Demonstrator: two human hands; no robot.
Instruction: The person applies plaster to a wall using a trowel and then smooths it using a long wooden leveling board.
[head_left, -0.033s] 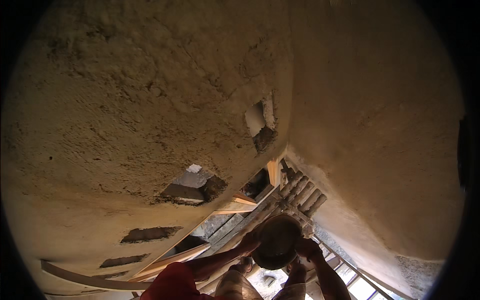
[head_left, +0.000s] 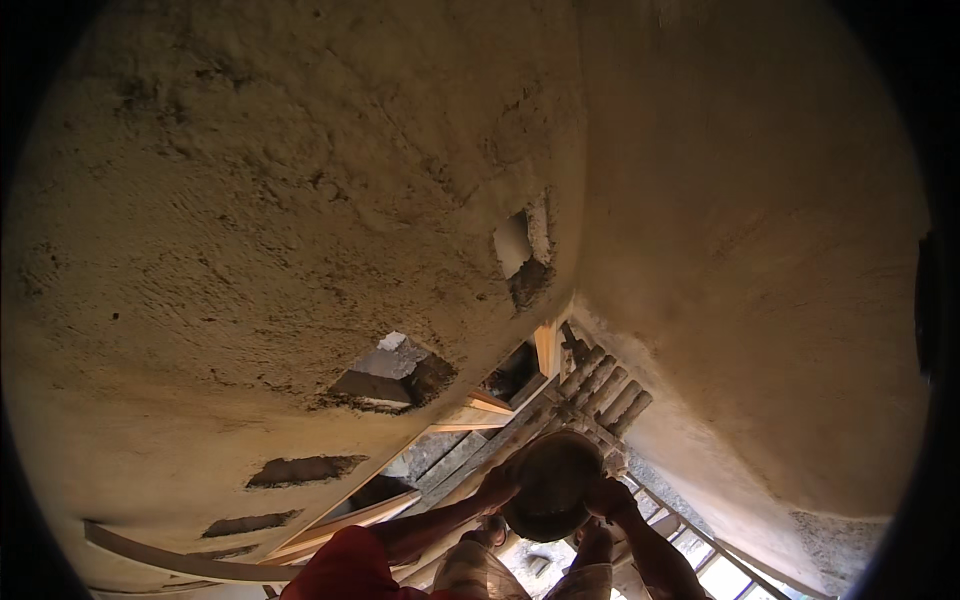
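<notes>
Pan: round dark shallow metal pan (head_left: 552, 483), held overhead at the lower centre, its underside shown to the camera.
Left hand: left hand (head_left: 497, 487) is pressed to the pan's left rim, fingers curled on the edge.
Right hand: right hand (head_left: 606, 495) is clamped on the right rim, fingers wrapped together.
Handling: pan is judged stiff and fairly heavy if loaded; contents are hidden, so this cannot be told; rim possibly gritty, slip risk.
Hold: opposite rim edges are best gripped, pan kept level.
Surroundings: rough plastered beige wall (head_left: 300, 230) with holes; wooden pole scaffold (head_left: 600, 385) just above the pan.
</notes>
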